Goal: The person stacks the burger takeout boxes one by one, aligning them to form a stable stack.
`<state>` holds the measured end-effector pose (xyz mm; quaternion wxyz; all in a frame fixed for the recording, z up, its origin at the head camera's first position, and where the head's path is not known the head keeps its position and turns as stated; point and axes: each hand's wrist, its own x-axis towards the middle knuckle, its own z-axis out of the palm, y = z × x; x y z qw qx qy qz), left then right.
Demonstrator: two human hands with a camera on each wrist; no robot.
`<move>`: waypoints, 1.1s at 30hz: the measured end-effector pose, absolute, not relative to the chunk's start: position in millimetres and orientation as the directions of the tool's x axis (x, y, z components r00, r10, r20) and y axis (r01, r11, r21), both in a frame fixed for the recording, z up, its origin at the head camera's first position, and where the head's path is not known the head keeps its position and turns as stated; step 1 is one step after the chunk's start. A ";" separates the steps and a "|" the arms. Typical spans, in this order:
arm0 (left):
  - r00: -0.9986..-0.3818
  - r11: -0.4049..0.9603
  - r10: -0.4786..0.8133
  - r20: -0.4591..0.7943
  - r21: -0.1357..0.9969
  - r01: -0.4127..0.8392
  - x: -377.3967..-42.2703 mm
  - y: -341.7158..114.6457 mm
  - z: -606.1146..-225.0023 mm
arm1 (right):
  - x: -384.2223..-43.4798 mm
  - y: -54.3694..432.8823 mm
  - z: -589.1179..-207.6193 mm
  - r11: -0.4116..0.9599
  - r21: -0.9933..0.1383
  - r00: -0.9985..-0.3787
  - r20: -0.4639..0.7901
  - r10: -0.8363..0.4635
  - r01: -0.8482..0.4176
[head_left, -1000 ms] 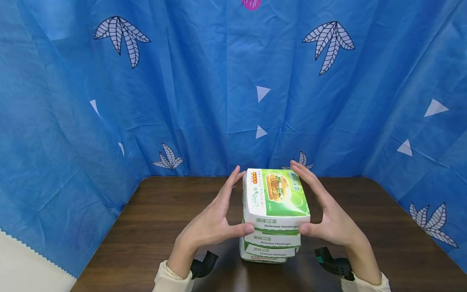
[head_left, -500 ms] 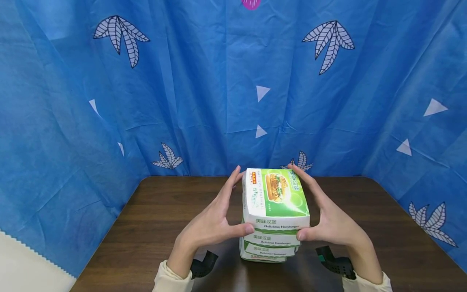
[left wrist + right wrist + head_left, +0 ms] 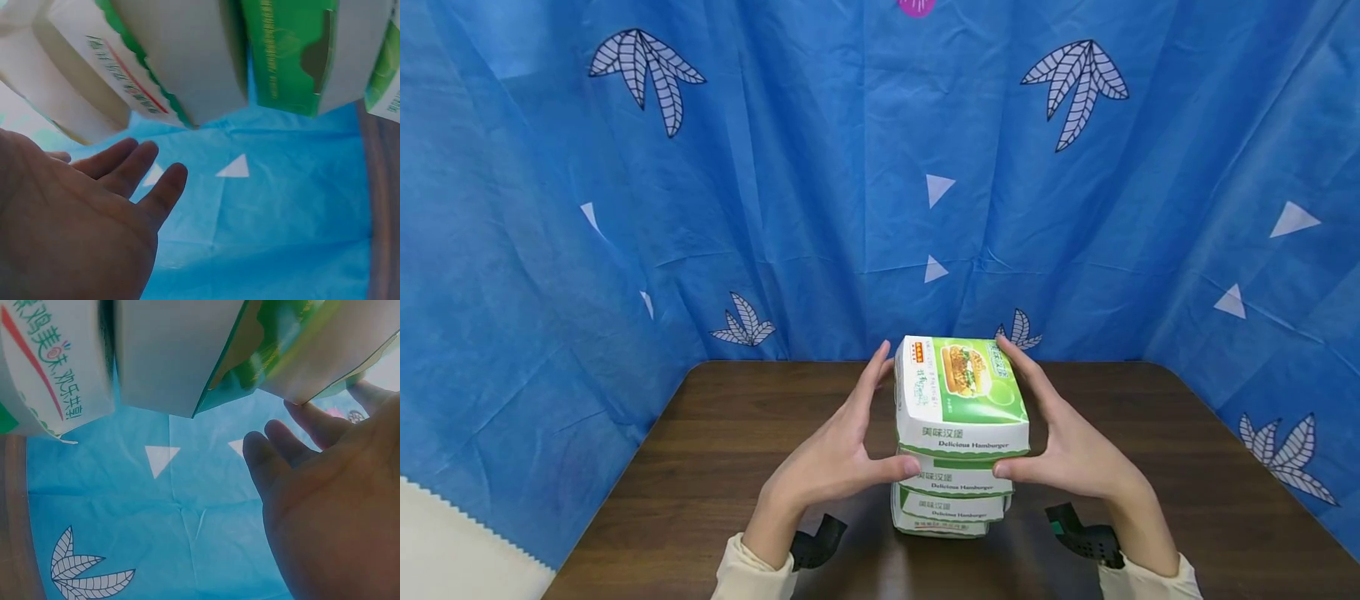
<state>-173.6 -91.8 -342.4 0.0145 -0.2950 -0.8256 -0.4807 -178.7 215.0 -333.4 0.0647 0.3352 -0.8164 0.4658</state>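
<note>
Several green-and-white hamburger boxes stand stacked in the head view. The top box (image 3: 970,392) shows a burger picture, and the second box (image 3: 962,482) is under it; the lower boxes (image 3: 955,506) sit slightly out of line. My left hand (image 3: 823,458) is at the stack's left side, thumb against the second box's front edge. On the right, my right hand (image 3: 1078,450) has its thumb at that box's front and its fingers extended along the upper side. Both wrist views show outstretched fingers; those of the left hand (image 3: 87,219) look apart from the boxes.
The stack stands on a dark wooden table (image 3: 722,433). Behind it hangs a blue curtain (image 3: 820,208) with leaf and triangle prints. A pale surface (image 3: 460,550) shows at lower left. Each wrist bears a black strap (image 3: 1086,542).
The top box has shifted left and a little away from me, lying more level over the stack. The right hand has moved slightly left, its thumb now lower on the second box.
</note>
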 end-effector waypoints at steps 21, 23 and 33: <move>-0.848 0.366 0.453 0.275 0.810 0.458 -178.0 -89.6 -347.5 | -178.4 219.1 -341.1 0.343 -0.726 -0.773 0.403 -0.491 -0.596; -0.846 0.361 0.454 0.279 0.811 0.461 -178.3 -89.3 -348.1 | -177.1 222.7 -344.5 0.364 -0.717 -0.780 0.404 -0.479 -0.595; -0.845 0.366 0.456 0.279 0.807 0.464 -178.4 -88.2 -347.4 | -176.7 241.8 -380.6 0.407 -0.737 -0.811 0.325 -0.486 -0.539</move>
